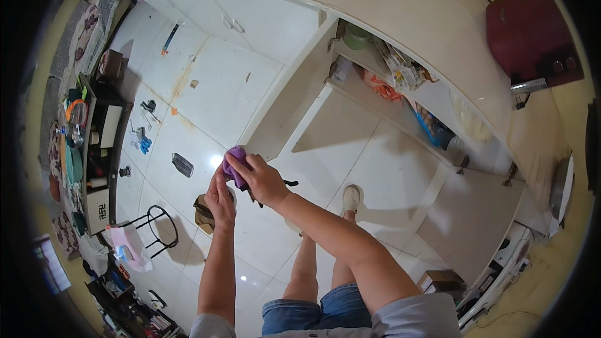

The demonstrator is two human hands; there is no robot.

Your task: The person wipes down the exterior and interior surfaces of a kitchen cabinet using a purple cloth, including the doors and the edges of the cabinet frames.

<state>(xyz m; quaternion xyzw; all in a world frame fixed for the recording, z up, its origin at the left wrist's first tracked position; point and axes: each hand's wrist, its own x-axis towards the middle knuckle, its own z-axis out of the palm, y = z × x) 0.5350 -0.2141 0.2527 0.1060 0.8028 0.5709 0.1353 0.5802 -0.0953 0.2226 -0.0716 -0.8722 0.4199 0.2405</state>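
Note:
A purple cloth (238, 154) is bunched in my right hand (265, 180), against the outer end of an open white cabinet door (291, 108). My left hand (219, 202) is raised just beside it, fingers extended, their tips at the cloth. Whether those fingertips pinch the cloth or the door's edge is hidden. Beyond the door stands the open cabinet, its shelf (434, 91) bearing newspaper (399, 63), a green container (356, 37) and an orange plastic bag (382, 88). A second door (469, 218) hangs open on the right.
A pale countertop (422, 9) runs above the cabinet, with a dark red appliance (535, 33) on it. On the tiled floor are a brown bag (204, 216), a black ring-topped stool frame (162, 225), a dark flat item (182, 165) and a cardboard box (441, 282).

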